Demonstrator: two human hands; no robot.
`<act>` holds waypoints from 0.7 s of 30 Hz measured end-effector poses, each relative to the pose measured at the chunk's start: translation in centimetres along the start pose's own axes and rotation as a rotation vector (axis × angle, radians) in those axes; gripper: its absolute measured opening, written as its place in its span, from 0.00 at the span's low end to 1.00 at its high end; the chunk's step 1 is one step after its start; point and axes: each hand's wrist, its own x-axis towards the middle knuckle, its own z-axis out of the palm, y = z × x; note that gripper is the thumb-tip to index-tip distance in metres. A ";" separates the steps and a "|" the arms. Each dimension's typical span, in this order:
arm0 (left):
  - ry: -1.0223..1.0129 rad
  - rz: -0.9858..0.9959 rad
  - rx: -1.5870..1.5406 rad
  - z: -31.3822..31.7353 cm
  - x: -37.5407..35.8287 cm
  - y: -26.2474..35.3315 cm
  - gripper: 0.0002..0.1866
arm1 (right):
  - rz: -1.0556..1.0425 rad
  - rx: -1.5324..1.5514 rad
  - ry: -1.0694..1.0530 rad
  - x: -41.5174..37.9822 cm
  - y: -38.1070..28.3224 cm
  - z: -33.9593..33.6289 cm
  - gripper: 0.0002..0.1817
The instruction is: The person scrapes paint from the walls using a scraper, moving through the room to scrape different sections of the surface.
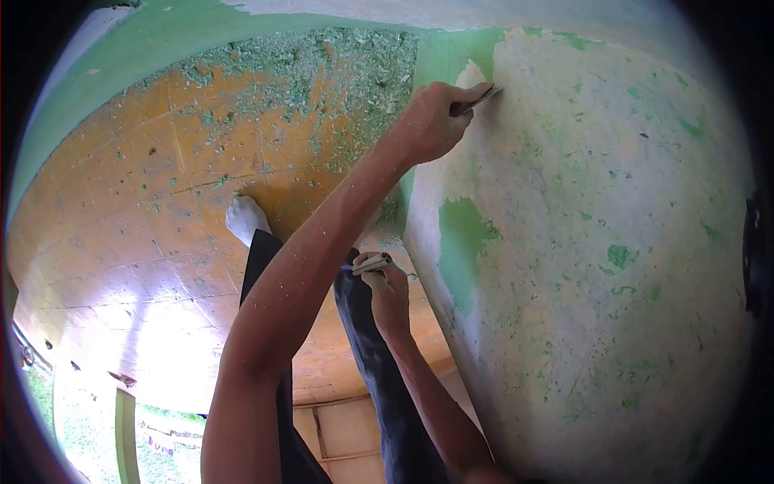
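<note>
Evidently pinching a thin scraper (488,95) with the left hand (439,121), thumb and fingers pressed together on it, and with its edge at the wall (597,315) just beyond the fingertips. Marked with a patch of green paint (462,250) below that grip and with green flecks to its right. Also clasping, below the scraper grip and well apart from it, a pale stick (371,264) in the curled right hand (390,297). Littered with green flakes (322,68) left of the upper grip, across an orange floor (121,194). Resting a foot (247,219) there, lower left of that grip, in dark trousers (363,347).
</note>
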 end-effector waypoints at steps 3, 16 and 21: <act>0.084 0.024 -0.068 2.3 -2.2 0.1 0.25 | 0.026 -0.047 -0.002 -0.1 -0.4 0.0 0.08; 0.032 -0.038 -0.018 0.4 0.7 0.4 0.28 | -0.048 0.009 0.004 0.1 -1.4 1.0 0.08; 0.110 0.021 -0.030 1.5 0.0 -0.8 0.27 | -0.024 -0.077 0.006 -0.3 -2.2 1.3 0.08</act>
